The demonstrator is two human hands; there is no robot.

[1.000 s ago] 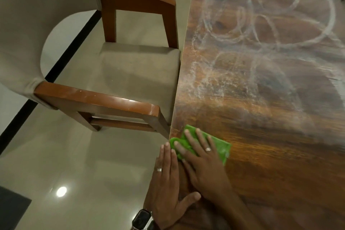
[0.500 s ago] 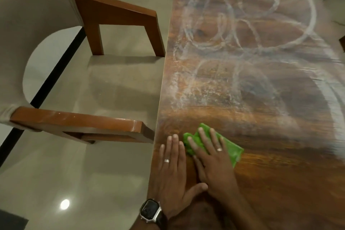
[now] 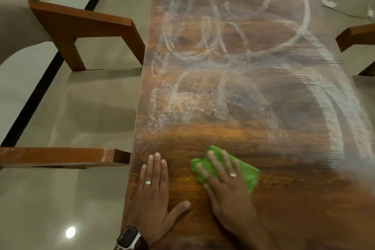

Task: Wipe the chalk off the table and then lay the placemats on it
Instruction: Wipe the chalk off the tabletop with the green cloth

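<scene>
A: Hands?
B: Left hand (image 3: 155,191) lies flat, fingers straight, holding nothing; right hand (image 3: 225,183) presses the green cloth (image 3: 248,176) flat on the near table (image 3: 284,219).
A: The cloth?
B: Soft, light; press its middle. Chalk (image 3: 233,32) beyond, probably smeared.

Most of the green cloth (image 3: 248,174) lies hidden under the right hand (image 3: 227,186), so its full outline cannot be told. The right forearm runs out of the bottom edge. The watch (image 3: 127,237) on the left wrist is cut by the same edge, its face too dark to read. The surface (image 3: 294,209) is cropped at the bottom and right, and its right side is smeared by blur. The right-hand chair (image 3: 357,36) shows only an armrest end.
</scene>
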